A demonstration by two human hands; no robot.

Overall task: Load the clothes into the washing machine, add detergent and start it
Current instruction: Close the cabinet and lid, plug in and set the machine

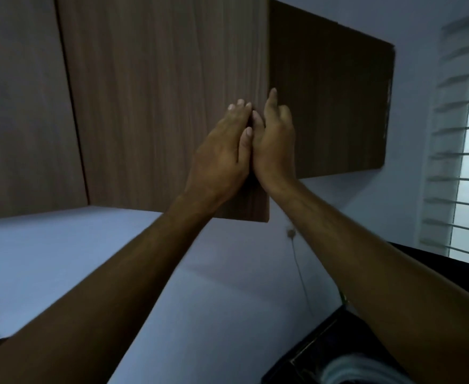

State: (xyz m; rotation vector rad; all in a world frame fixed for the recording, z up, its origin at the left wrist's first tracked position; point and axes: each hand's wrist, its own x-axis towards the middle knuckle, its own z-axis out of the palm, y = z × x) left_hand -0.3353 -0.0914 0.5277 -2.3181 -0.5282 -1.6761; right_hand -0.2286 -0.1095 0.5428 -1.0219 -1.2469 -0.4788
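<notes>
I am looking up at a wood-grain wall cabinet door (166, 106). My left hand (222, 151) lies flat on the door's front near its right edge, fingers straight. My right hand (274, 139) is at that same edge, with the thumb on the front and the fingers reaching past the edge onto the dark side, holding it. The two hands touch each other. The washing machine (311, 353) shows at the bottom right as a black top with a pale opening. No clothes or detergent are in view.
A dark cabinet panel (333, 101) sits right of the door, and another door (19, 106) is on the left. A window with blinds (460, 151) is at the far right. A thin cord (299, 270) hangs down the pale wall.
</notes>
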